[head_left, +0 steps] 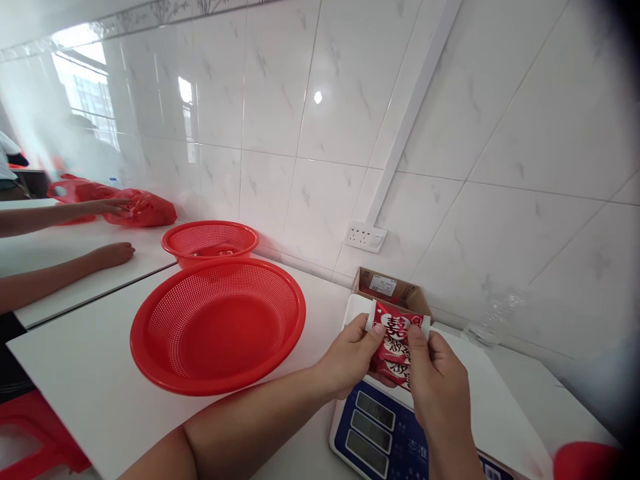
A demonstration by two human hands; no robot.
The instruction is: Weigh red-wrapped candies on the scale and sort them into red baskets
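Observation:
Both my hands hold a small red and white packet [397, 333] with a large red character on it, just above the white scale [450, 400]. My left hand [350, 357] pinches the packet's left edge and my right hand [433, 380] grips its right side. More red packets [393, 367] are bunched under it between my hands. A big red perforated basket [217, 323] sits on the white table [85, 380] to the left of my hands.
A second red basket [210, 241] stands behind the first. An open cardboard box [390, 290] sits behind the scale by the tiled wall. Another person's arms [75, 263] rest on the neighbouring table at left, near red plastic bags [143, 207]. A clear plastic bottle [493, 320] lies at right.

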